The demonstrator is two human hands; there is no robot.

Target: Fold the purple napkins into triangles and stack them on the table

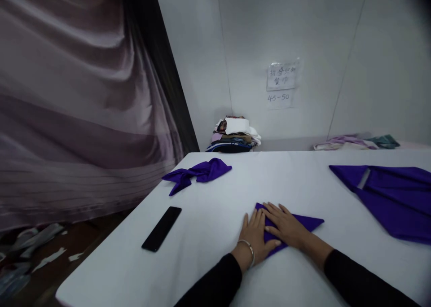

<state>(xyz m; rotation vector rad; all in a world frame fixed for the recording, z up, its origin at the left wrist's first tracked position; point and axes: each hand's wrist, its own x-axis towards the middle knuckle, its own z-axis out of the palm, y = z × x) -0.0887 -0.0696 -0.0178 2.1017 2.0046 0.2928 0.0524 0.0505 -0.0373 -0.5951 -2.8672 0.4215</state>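
A folded purple cloth (308, 221) lies in a pointed shape on the white table in front of me. Flat on its left part rests my left hand (256, 239), fingers stretched out and thumb spread, with a silver bracelet on the wrist. My right hand (284, 226) presses on the same cloth just beside it, its fingers extended over the upper edge. The two hands nearly touch and cover much of the fabric. Neither one grasps the cloth.
On the table (202, 217) are a black phone (162, 228), a crumpled purple cloth (207, 170) at the back left and a larger purple cloth (397, 199) at right. Behind stand stacked clothes (234, 136) and more fabric (350, 142). A curtain (84, 105) hangs left.
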